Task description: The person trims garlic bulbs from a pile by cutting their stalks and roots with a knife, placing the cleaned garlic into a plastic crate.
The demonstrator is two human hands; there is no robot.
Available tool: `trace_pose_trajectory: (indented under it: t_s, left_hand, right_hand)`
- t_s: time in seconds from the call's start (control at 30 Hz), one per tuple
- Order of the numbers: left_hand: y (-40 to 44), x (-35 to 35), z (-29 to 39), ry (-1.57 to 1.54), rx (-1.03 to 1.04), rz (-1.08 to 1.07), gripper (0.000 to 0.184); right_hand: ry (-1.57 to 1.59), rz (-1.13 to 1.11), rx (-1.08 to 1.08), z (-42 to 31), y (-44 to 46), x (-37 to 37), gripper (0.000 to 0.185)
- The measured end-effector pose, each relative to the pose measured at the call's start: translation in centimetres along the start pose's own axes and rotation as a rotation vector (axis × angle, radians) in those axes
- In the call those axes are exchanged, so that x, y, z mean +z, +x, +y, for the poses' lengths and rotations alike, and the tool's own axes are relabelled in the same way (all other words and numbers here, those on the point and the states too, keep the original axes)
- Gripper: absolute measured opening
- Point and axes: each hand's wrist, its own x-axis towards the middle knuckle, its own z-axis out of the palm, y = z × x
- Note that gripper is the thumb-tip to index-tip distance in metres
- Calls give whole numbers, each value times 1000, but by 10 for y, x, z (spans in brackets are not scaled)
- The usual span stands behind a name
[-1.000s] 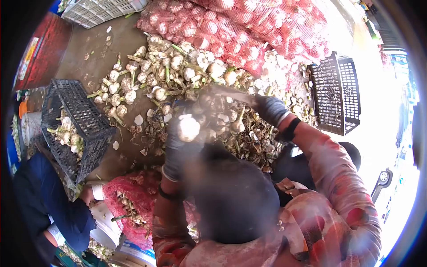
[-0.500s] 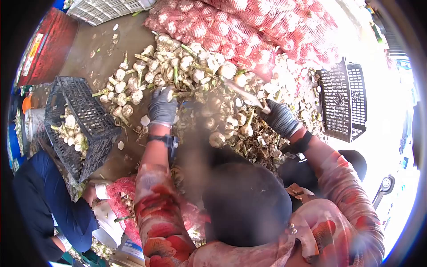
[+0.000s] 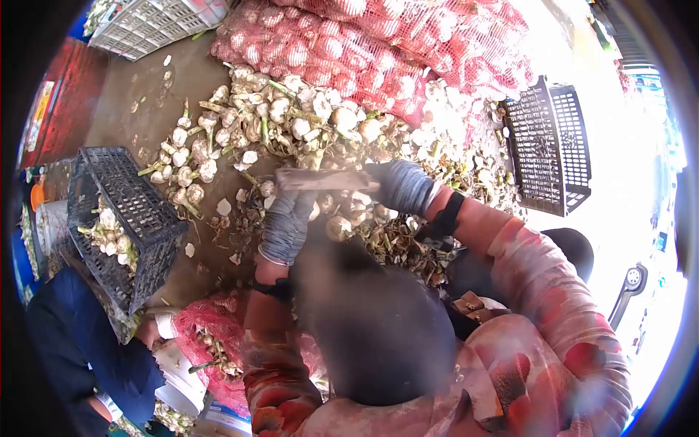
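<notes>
My right hand (image 3: 408, 188), in a grey glove, is closed round the end of a flat, brownish knife (image 3: 328, 180), blurred by motion. The blade lies sideways across the front of my left hand (image 3: 287, 222), also gloved. My left fingers are curled and partly hidden behind the blade, closed on a garlic bulb whose pale stem (image 3: 312, 159) shows just beyond it. Ahead of both hands spreads a heap of garlic bulbs (image 3: 298, 127) with stems. More bulbs and dry trimmings (image 3: 397, 244) lie below my right hand.
Red mesh sacks of garlic (image 3: 328, 47) lie at the back. A black crate (image 3: 135, 197) holding garlic stands left, another black crate (image 3: 546, 146) right, a white crate (image 3: 149, 29) at back left. A co-worker's dark sleeve (image 3: 80, 342) is at lower left, beside a mesh bag (image 3: 218, 349).
My left hand has drawn back towards me from the heap. My right hand has moved left, bringing the knife across in front of my left hand. The view has shifted slightly.
</notes>
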Motion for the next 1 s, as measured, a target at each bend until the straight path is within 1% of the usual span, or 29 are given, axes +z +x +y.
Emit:
trace_pose_trajectory:
  t_s: [0.03,0.07,0.13,0.17,0.2,0.23,0.27,0.3,0.33,0.37,0.4,0.43,0.47,0.5,0.53,0.57,0.6,0.63,0.7,0.73,0.8,0.83,0.9,0.93,1.0]
  left_hand:
    - [-9,6,-16,-115,-31,46,33]
    - [-6,4,-7,-114,-18,68,33]
    - [-14,11,13,-87,92,101,31]
    - [-12,11,8,-43,92,-5,33]
    - [-10,15,18,-52,84,-32,33]
    - [-5,14,38,-41,-2,-81,37]
    - [-1,14,50,-26,-84,-123,42]
    - [0,18,40,-313,-30,-114,61]
    - [0,18,36,-309,-24,-111,61]
    - [-2,15,33,-561,49,-59,67]
    - [-2,15,26,-815,121,-2,73]
    - [1,26,5,-871,137,46,79]
    - [3,23,11,-874,136,50,79]
    - [5,19,18,-804,86,-16,78]
    - [6,19,22,-734,35,-84,77]
    - [7,29,17,-910,65,-11,71]
    - [7,28,11,-912,61,-8,71]
    - [7,23,6,-775,24,-29,69]
    - [7,19,1,-664,28,-20,72]
    - [9,19,-2,-664,28,-19,72]
    - [9,23,-8,-437,57,-9,73]
    - [5,24,-6,-440,53,-19,73]
    - [-4,22,5,-248,65,45,65]
    - [-7,22,8,-152,72,80,62]
    - [-10,24,7,-241,48,54,62]
  right_hand:
    - [-57,-123,138,14,-3,-1,30]
    - [5,-68,164,34,-14,3,40]
    - [183,64,112,52,-26,20,51]
    - [484,223,4,29,-32,15,59]
    - [551,254,-10,5,-28,7,58]
    - [618,284,-25,-19,-24,-2,57]
    - [646,243,-59,-44,-24,-25,55]
    - [645,250,-59,-43,-21,-26,55]
    - [544,232,-35,-40,-13,-25,51]
    - [438,209,-16,-36,-4,-21,47]
    - [718,104,108,-31,-4,-13,44]
    - [985,34,263,-25,-4,-4,41]
    - [1297,-79,443,-22,-6,3,39]
    - [1293,-81,447,-19,-5,20,39]
    - [1209,54,155,-17,-3,41,38]
    - [1160,113,11,-17,-3,45,37]
    - [1109,177,-129,-18,-3,49,37]
    - [890,145,16,-20,-3,40,35]
    - [679,339,17,-16,-5,36,34]
    - [514,331,13,-15,-12,20,30]
    - [25,224,-108,-31,-30,-22,20]
    - [28,224,-97,-36,-37,-32,20]
    - [-176,117,-228,-41,-44,-45,19]
    - [-179,122,-223,-41,-46,-45,19]
    - [-215,119,-229,-44,-47,-43,21]
